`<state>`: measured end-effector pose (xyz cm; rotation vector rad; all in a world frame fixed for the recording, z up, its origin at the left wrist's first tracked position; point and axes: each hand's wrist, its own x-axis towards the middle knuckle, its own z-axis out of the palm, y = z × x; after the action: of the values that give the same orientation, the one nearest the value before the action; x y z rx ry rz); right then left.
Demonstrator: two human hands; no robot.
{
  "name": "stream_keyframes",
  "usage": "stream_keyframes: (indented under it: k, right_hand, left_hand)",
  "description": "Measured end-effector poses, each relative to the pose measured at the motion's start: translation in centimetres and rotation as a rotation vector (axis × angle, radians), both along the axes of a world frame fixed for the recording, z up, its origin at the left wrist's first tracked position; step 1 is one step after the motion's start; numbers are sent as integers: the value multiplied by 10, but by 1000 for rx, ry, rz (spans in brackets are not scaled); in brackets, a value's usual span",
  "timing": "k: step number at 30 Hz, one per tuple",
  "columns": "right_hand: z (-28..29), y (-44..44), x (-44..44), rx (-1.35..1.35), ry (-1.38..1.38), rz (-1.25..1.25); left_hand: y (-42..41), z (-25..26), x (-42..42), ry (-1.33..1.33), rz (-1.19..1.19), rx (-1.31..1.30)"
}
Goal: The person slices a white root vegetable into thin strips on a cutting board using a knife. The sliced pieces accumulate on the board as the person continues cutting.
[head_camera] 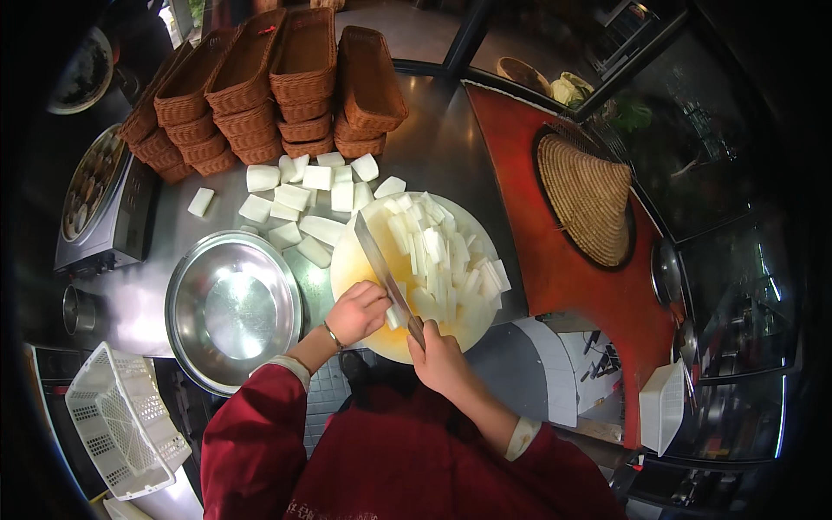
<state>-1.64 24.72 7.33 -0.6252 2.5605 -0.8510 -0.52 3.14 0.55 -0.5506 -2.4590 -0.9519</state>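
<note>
My right hand (440, 361) grips a broad-bladed kitchen knife (383, 266), whose blade slants away over the round cutting board (348, 270). On the blade's left side, my left hand (359, 313) has its fingers curled on a piece of white vegetable (393, 318), mostly covered by the hand and blade. To the right of the knife lies a heap of white vegetable slices (448, 260), some reaching the board's right edge. Several uncut white vegetable chunks (292, 197) are scattered on the steel counter beyond the board, to its left.
A large steel basin (240, 312) stands left of the board, near the counter's (130, 325) front edge. Stacked wicker baskets (244, 107) line the back. A cone-shaped woven lid (582, 195) sits on the red surface (520, 195) at right. A white plastic crate (123, 422) is at lower left.
</note>
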Motion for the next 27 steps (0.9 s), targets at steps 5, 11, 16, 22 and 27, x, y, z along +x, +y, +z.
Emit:
stream_keyframes:
  k: [5,11,16,22,27]
  right_hand:
    - [4,-3,0,-72,103,51]
    - [5,-1,4,49,2,-13]
    - [4,4,4,-27,58,16]
    - [-2,-1,5,-40,76,17]
    - [11,16,8,-8,15,30]
  left_hand:
    - [0,-1,-1,47,-5,46]
    - [1,-5,0,80,11,61]
    - [0,-8,-1,88,12,56]
    - [3,-14,2,73,46,87]
    - [4,-21,2,90,41,88]
